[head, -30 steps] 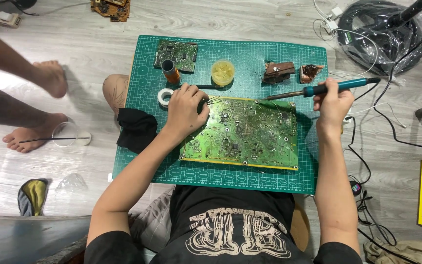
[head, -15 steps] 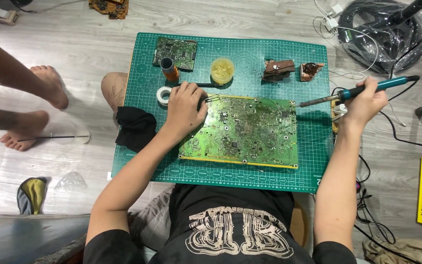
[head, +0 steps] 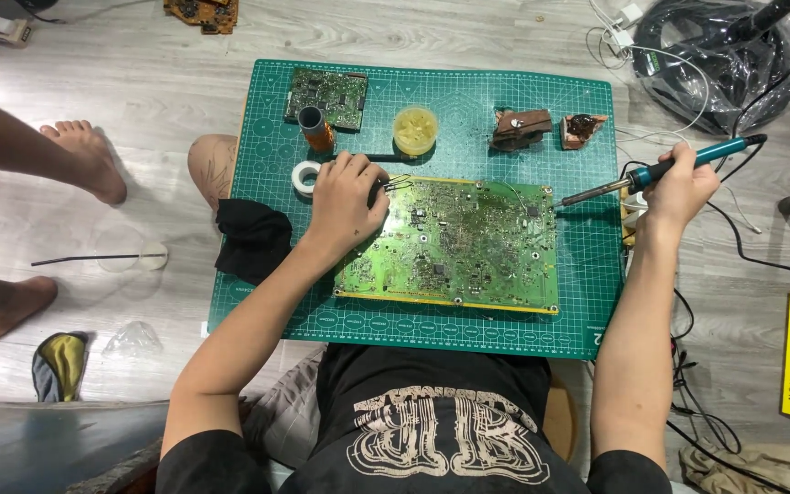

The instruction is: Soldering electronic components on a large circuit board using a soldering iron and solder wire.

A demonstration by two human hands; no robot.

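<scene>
While the left hand (head: 347, 201) grips tweezers (head: 393, 186) at the circuit board (head: 454, 242), right hand (head: 678, 187) fingers clasp a soldering iron (head: 660, 171).

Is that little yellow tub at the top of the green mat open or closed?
Open. The yellow tub shows a round rim with pale yellow paste inside and no lid on it. It stands upright on the green mat.

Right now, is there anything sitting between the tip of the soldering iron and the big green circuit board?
Nothing visible. The right hand holds the soldering iron with its tip at the right edge of the large circuit board. The left hand rests on the board's far left corner, away from it.
</scene>
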